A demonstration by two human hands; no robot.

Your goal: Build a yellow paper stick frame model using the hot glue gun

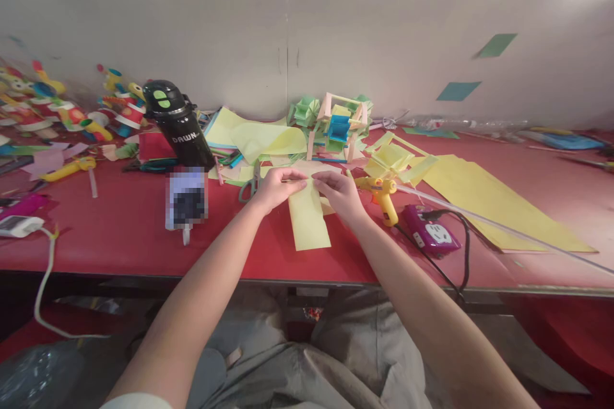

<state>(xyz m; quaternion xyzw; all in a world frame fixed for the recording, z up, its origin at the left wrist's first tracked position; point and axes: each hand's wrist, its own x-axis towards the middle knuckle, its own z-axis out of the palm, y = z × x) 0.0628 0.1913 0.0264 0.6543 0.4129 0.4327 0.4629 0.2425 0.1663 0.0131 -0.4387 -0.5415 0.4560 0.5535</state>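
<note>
Both hands met over a strip of yellow paper (308,220) that lay on the red table (119,230), near the front edge. The left hand (278,186) pinched the far end of the strip with its fingertips. The right hand (339,195) pinched the same end just beside it, so the 2 hands almost touched.

Just right of the right hand lay a yellow glue gun (382,195). Next to it sat a purple power strip (432,234) with a black cord. A big yellow sheet (484,201) lay farther right, and a long thin stick (503,227) crossed over it.

To the left stood a black bottle (177,123) with the word "DAWN" on it. Green-handled scissors (249,186) lay close by the left hand. Behind the hands stood a paper and stick model (336,124) in green, blue and yellow. Bright little paper toys (71,112) crowded the far left corner. A grey wall (384,51) stood at the far side of the table.
</note>
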